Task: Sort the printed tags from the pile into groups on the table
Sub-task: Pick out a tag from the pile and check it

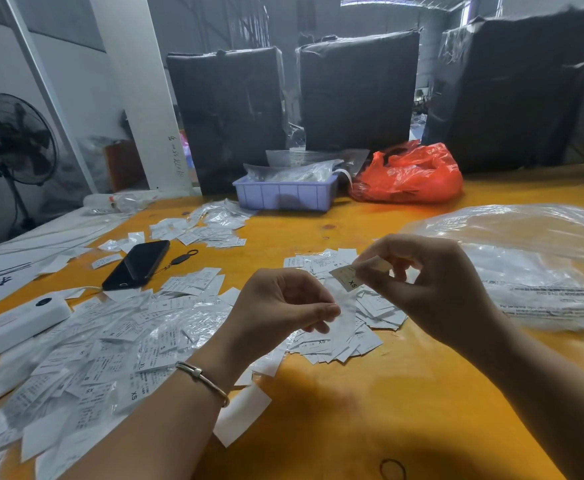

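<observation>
Lying loose at left on the yellow counter: big pile of white printed tags. Left hand pinches a clear, apparently plastic, sleeve. Right hand pinches a white XS tag above a sorted tag group.

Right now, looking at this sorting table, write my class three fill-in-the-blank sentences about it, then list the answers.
1. The right hand pinches a tag printed with the size ____.
2. The plastic bag beside the lilac tray is coloured ____.
3. The dark phone lies on the ____ table.

Missing words: XS; red; yellow
</observation>
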### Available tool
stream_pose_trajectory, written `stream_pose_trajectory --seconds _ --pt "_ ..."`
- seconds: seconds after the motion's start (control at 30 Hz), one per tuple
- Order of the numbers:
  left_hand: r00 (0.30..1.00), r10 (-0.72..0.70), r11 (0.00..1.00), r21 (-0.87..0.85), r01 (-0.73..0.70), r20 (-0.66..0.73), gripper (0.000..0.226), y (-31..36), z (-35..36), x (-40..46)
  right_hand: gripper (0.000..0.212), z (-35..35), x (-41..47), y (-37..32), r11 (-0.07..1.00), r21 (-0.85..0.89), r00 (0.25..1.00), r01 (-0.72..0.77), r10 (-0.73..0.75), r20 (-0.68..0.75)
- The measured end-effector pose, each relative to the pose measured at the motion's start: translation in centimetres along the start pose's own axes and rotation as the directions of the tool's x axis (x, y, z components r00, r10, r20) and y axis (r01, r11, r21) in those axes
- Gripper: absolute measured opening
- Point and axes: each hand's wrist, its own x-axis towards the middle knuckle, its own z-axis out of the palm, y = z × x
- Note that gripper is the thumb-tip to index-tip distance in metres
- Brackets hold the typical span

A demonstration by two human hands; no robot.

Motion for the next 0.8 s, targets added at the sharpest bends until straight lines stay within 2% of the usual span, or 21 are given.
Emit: stream_pose_trajectory --seconds 0.17,0.37,0.57,0.8 --pt "1.000 -0.004 1.000 -0.002 0.004 0.025 0.010 0.03 0.08 -0.03 0.020 0.05 0.14 0.18 0.998 -0.053 0.995 -0.032 0.037 0.094" --pt "0.995 -0.053 0.998 0.023 0.051 0.088 0.009 -0.18 0.39 0.06 0.018 0.50 0.07 0.55 0.993 -0.085 0.970 -0.079 0.097 0.222" --pt "0.996 -0.060 0.998 0.005 0.059 0.063 0.010 0.02 0.13 0.12 0.021 -0.01 0.19 0.81 0.995 0.012 0.995 -0.102 0.102 0.006" --pt "0.994 -0.098 0.995 -0.001 0.098 0.057 0.006 0.12 0.16 0.01 0.017 0.76 -0.06 0.69 0.994 0.031 0.991 -0.102 0.098 0.092"
